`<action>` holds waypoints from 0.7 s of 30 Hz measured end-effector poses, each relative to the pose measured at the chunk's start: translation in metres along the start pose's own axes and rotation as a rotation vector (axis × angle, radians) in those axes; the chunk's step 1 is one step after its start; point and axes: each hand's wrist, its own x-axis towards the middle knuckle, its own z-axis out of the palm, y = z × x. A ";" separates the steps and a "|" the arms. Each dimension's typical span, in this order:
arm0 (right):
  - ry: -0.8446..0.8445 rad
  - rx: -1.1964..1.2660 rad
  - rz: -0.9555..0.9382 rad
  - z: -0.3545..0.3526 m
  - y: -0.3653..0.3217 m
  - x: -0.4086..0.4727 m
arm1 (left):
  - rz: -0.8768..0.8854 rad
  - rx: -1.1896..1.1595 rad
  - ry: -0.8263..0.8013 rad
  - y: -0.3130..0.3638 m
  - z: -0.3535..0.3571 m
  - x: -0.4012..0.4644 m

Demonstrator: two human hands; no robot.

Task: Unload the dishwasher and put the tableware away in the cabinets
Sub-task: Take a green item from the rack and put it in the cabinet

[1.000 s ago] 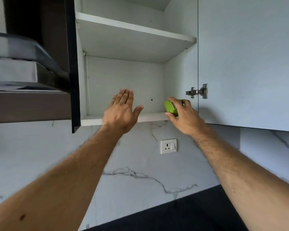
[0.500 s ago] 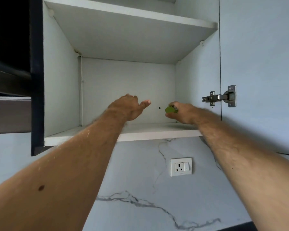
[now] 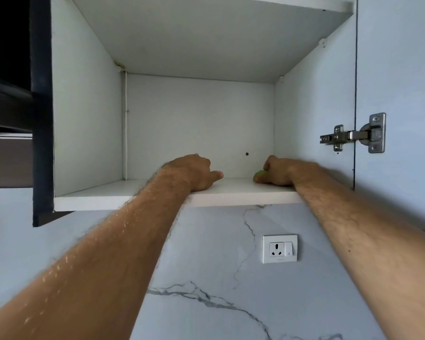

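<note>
Hands are both up inside the open wall cabinet (image 3: 88,106). The right hand (image 3: 279,171) has its fingers curled round a small green piece of tableware (image 3: 258,176), only a sliver of which shows, so I can't say whether it's a cup or a little bowl. It sits low at the right side of the bottom shelf (image 3: 123,200), close to the back wall and the right-hand wall, and looks to be touching the shelf or just about to. The left hand (image 3: 194,171) rests on the shelf near the middle, fingers bent under in a loose fist with the thumb stretched out toward the right; it holds nothing.

To finish this well, I'd judge the green piece should be set flat before the fingers let go, then slid a little toward the back corner so the front edge stays free for the rest of the load. The left hand seems to be steadying the reach, which makes sense at this height.

Inside, the cabinet is plain white board, with another shelf above. Its door (image 3: 402,69) stands open at the right on a metal hinge (image 3: 353,136). Below runs a marble-veined wall (image 3: 206,278) with a white socket (image 3: 279,249), and something dark stands left of the cabinet.
</note>
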 end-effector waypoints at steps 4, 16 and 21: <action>0.026 0.064 -0.023 0.002 0.004 -0.004 | 0.014 0.004 -0.016 0.001 0.002 0.000; 0.160 0.001 -0.209 0.000 -0.003 -0.014 | 0.028 -0.004 -0.035 0.004 0.000 -0.005; 0.065 -0.025 -0.166 -0.004 -0.005 -0.018 | 0.028 -0.009 -0.034 0.005 0.000 -0.006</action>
